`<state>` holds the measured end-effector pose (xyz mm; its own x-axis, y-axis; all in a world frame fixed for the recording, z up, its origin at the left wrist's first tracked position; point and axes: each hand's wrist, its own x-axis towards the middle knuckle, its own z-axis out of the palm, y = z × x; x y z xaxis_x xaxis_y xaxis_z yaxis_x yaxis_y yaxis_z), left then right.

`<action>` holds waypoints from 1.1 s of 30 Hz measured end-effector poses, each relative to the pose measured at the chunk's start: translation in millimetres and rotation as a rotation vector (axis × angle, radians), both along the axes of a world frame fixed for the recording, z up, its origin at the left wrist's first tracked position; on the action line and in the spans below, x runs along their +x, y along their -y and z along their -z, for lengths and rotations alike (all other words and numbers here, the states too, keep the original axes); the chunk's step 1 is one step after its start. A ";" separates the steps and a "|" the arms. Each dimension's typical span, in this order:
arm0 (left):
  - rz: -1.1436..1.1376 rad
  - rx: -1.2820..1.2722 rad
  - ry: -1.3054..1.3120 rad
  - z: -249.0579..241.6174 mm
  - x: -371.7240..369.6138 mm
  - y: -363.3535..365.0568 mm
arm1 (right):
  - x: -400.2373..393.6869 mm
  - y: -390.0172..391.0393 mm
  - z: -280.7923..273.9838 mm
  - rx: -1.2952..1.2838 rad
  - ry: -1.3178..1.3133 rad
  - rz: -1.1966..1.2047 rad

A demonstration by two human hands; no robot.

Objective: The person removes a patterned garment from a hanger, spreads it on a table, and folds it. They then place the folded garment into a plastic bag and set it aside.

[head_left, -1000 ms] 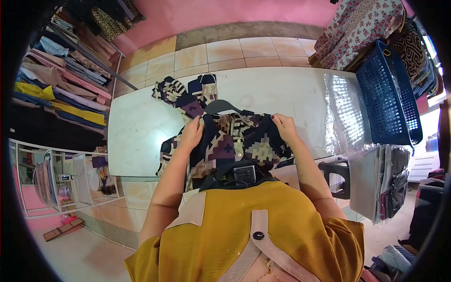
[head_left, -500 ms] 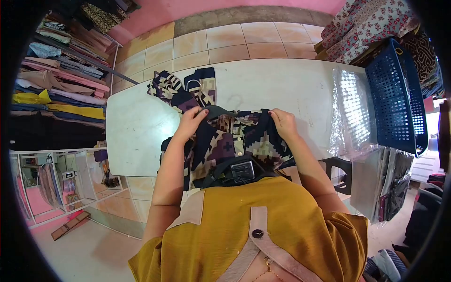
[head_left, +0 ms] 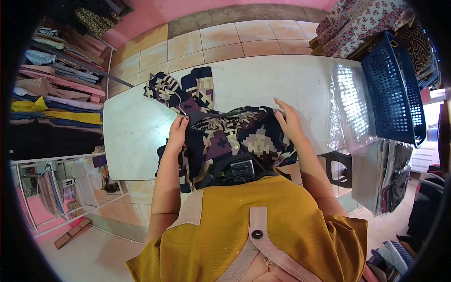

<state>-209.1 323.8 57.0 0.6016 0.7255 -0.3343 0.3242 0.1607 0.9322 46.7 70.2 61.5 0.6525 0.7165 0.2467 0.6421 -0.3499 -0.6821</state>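
Flattening now: right hand [head_left: 290, 121] has let go, fingers spread on navy-and-cream geometric-print shirt [head_left: 235, 138] at white table's [head_left: 136, 131] near edge; left hand [head_left: 178, 131] still pinches its shoulder. Hanger mostly hidden.

pink wall [head_left: 225, 7] at the back, tan tiled floor [head_left: 225, 40], white table [head_left: 131, 131] in the middle, shelves of folded fabric [head_left: 56, 94] on the left, blue basket [head_left: 392, 89] at the table's right edge

Table [head_left: 136, 136] bare left; plastic bags [head_left: 350, 105], basket [head_left: 392, 89] block right.
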 end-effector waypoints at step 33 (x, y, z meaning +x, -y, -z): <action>0.029 0.173 0.208 -12.2 5.4 3.6 | -13.3 -50.4 -82.2 -0.306 -0.219 -0.280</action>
<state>-203.7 320.2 69.2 0.6661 0.7422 -0.0741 0.1249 -0.0130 0.9921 33.4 120.6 143.7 0.4368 0.8908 -0.1250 0.5932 -0.3897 -0.7044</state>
